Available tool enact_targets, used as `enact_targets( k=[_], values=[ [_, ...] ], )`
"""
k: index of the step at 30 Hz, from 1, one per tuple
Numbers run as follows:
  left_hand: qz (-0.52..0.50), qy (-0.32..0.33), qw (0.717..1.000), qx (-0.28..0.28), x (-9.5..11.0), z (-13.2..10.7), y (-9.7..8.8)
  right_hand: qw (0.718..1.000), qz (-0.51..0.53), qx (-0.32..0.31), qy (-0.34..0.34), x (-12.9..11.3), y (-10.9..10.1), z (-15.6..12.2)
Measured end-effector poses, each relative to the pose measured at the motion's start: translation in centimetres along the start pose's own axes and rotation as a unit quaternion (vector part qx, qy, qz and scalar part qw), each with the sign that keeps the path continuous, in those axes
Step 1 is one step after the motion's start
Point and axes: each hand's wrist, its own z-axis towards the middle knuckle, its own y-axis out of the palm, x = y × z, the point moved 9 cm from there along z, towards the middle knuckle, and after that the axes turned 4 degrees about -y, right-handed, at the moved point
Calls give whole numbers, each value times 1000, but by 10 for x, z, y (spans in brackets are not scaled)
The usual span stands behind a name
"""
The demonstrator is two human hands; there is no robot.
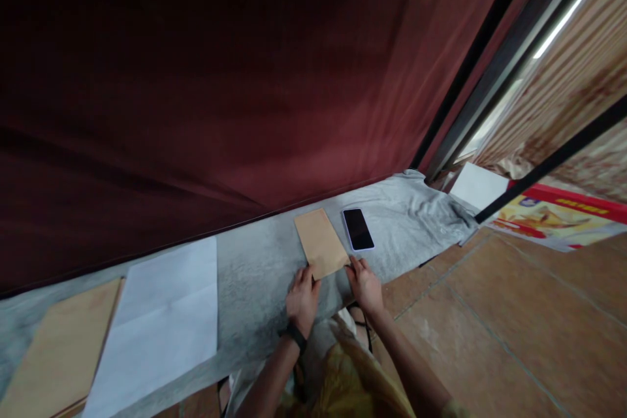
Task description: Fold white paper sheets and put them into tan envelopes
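A small brown paper piece [320, 241], like an envelope or folded sheet, lies on the grey cloth. My left hand [302, 300] pinches its near left corner, thumb on top. At the near right corner my right hand [364, 284] has its fingers closed on the paper's edge. A dark band circles my left wrist. Just right of the paper, close to my right hand, a phone [358, 229] with a dark screen and light rim lies face up. Fingers under the paper are hidden.
Grey cloth [255, 274] covers the long narrow surface. White sheets [161, 313] and larger brown paper [68, 339] lie at left. A dark red curtain [245, 91] hangs behind. A black metal bar [553, 157] slants at right, near a printed box [558, 215] above the tiled floor [490, 333].
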Motion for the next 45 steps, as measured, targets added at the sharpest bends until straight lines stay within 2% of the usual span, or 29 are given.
enact_targets(
  k=[6, 16, 24, 28, 31, 34, 38, 40, 43, 45],
  values=[
    [63, 4, 998, -14, 3, 3, 6, 1000, 3, -4, -2, 2, -1, 6],
    [78, 6, 996, -33, 2, 5, 11, 1000, -20, -4, 2, 3, 0, 7],
    [72, -7, 996, -49, 6, 3, 13, 998, -59, 28, -12, 4, 0, 2],
    [62, 0, 996, -68, 9, -5, 11, 997, -63, 32, -25, 2, 0, 1],
    [19, 34, 997, -68, 7, -18, 4, 997, -56, 44, -26, 7, -1, -2],
    [-10, 55, 998, -23, -16, -36, -16, 997, -39, 63, -31, 11, 0, -9],
    [18, 2, 996, 88, -84, -61, -66, 993, 57, 61, -82, -7, 13, -23],
    [36, -13, 988, 146, -117, -75, -98, 983, 141, 34, -114, -28, 27, -29],
    [83, -37, 966, 242, -160, -98, -145, 951, 272, -28, -147, -74, 57, -35],
    [134, -41, 952, 273, -179, -112, -163, 931, 330, -58, -146, -108, 78, -34]
  ],
)
